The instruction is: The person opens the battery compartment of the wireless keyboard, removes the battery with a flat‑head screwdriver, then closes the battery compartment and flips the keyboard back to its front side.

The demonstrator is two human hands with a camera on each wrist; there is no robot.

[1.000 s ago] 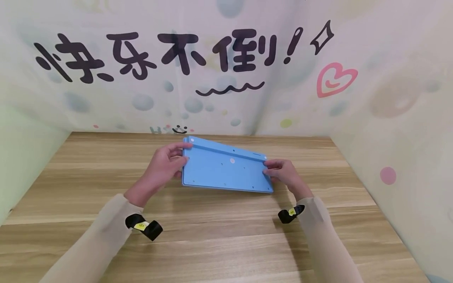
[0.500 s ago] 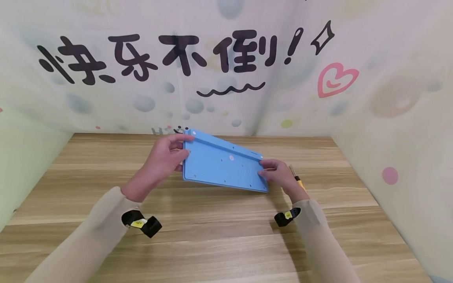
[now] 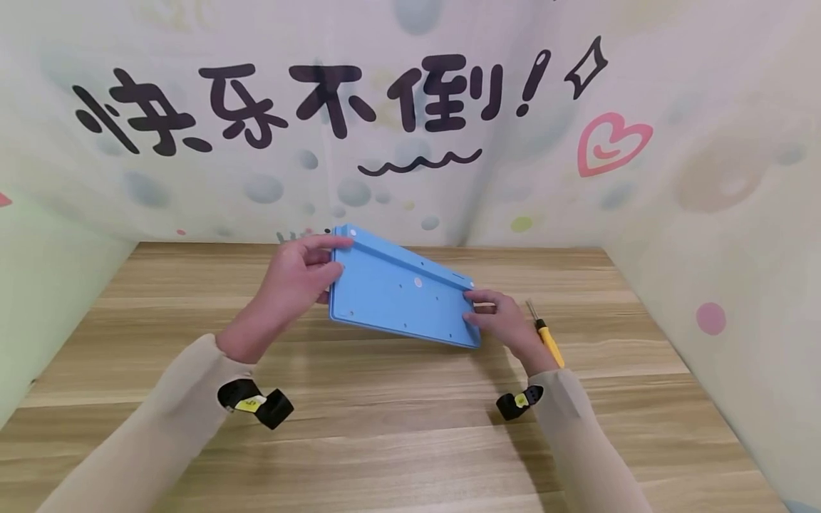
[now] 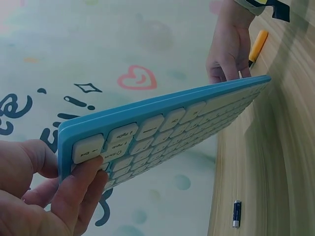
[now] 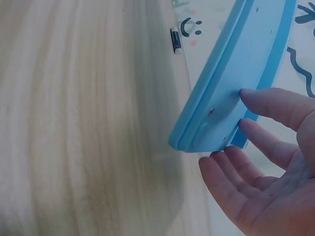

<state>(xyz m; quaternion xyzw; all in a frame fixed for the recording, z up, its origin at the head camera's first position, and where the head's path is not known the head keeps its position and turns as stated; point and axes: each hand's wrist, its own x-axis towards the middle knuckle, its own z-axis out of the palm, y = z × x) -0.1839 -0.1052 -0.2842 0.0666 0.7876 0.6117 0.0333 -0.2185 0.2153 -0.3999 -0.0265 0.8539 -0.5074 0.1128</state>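
A blue keyboard (image 3: 400, 296) is held off the table with its underside, dotted with small holes, toward the head camera. Its white keys (image 4: 152, 129) face away and show only in the left wrist view. My left hand (image 3: 288, 281) grips the left end, thumb on the underside and fingertips on the key side. At the lower right end, my right hand (image 3: 503, 324) holds the keyboard between thumb and fingers. The left end is higher than the right. Just right of my right hand, a yellow-handled screwdriver (image 3: 550, 347) lies on the table.
The wood-grain table (image 3: 385, 427) reaches back to a printed curtain (image 3: 410, 192), with pale walls at both sides. A small dark battery (image 5: 175, 40) lies near the table's back edge, hidden behind the keyboard in the head view.
The keyboard's left end has risen with my left hand, steepening its slant. My right hand has shifted a little left with the right end, and the screwdriver has come into sight.
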